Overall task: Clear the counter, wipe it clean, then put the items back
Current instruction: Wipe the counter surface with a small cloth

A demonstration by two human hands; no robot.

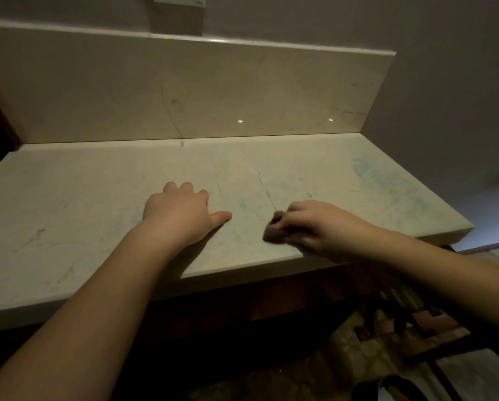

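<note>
Nearest the camera, two bare forearms are seen reaching over the front edge of the counter (358, 169). One right hand (315, 227) is laid just inside that edge, fingers curled round one small dark cloth (274, 231), blurred; it is pinched against the stone, a wad poking out toward the left hand. One left hand (179, 212) is rested flat on the surface a little farther in, fingers loosely spread, thumb stuck out toward the cloth, nothing held. The two hands are near but apart.

Key relation: the bluish smear (387, 178) lies beyond and to the right of the cloth, toward the far right corner; a smaller blue mark (241, 203) lies between the hands. The right hand is the nearer to both. The counter's long axis runs left to right, so strokes are judged likely to run along it.

Farther back, one upright backsplash (184, 91) is met. No items are seen on the counter; clearing is judged done, wiping in hand.
</note>
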